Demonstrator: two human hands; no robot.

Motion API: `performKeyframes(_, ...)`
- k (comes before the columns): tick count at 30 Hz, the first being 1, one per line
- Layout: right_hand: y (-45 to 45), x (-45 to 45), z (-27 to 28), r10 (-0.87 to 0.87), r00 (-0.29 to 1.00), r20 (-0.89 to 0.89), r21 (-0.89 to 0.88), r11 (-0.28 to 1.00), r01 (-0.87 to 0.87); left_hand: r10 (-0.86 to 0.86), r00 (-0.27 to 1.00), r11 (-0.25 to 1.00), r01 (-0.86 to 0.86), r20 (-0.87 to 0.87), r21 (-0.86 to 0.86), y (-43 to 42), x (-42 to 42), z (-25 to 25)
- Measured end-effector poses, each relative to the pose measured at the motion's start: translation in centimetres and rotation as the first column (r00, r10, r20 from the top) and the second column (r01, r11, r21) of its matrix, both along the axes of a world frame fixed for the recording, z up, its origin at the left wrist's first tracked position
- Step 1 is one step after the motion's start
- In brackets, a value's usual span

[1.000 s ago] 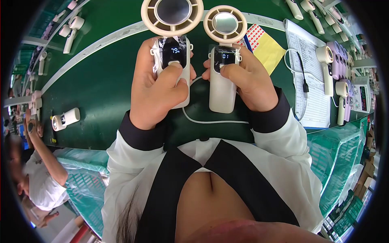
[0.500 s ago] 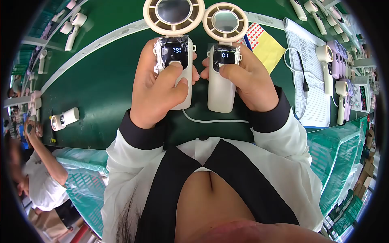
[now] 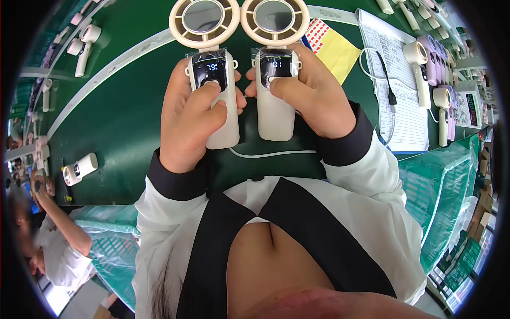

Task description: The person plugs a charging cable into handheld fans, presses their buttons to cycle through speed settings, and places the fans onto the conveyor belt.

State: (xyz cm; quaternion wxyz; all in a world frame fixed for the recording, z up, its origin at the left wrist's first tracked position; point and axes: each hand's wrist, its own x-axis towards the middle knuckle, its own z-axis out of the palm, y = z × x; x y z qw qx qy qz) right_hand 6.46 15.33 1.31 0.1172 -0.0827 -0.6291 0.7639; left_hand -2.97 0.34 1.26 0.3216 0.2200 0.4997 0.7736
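My left hand (image 3: 186,114) is wrapped round a cream handheld fan (image 3: 230,119), its thumb on the button below a lit display reading about 79. Beside it, my right hand (image 3: 313,93) grips a second cream fan (image 3: 276,119), thumb also at the button; this display seems to read 01. Both fans are upright in view, with round ringed heads nearly touching at the top. A white cable (image 3: 273,154) runs across the green table below them.
A yellow sheet with red stickers (image 3: 337,56) and a written form (image 3: 401,106) with a cable lie on the right. More fans (image 3: 417,61) stand beside a digital meter (image 3: 468,109). One fan (image 3: 81,169) lies left. Green baskets (image 3: 438,183) flank me; another person (image 3: 58,244) is at left.
Both fans and hands have shifted slightly left in view, and the two fan heads are closer together. The whole scene has also shifted a little. Both hands keep their hold.
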Motion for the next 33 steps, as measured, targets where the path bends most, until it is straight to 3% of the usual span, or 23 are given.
performKeyframes(10, -0.03, 0.12, 0.07, -0.036, 0.999, 0.035, 0.023, 0.999, 0.035, -0.055, 0.994, 0.998, 0.053, 0.095, 0.02, -0.16, 0.21, -0.11)
performKeyframes(24, -0.06, 0.11, 0.27, 0.025, 0.999, -0.031, -0.057, 0.998, -0.027, -0.068, 0.996, 0.998, 0.067, 0.057, 0.023, -0.16, 0.1, -0.28)
performKeyframes(33, 0.01, -0.16, -0.53, -0.033, 0.995, -0.091, -0.041, 0.999, 0.029, -0.072, 0.994, 0.997, 0.071, 0.082, 0.011, -0.12, 0.17, -0.14)
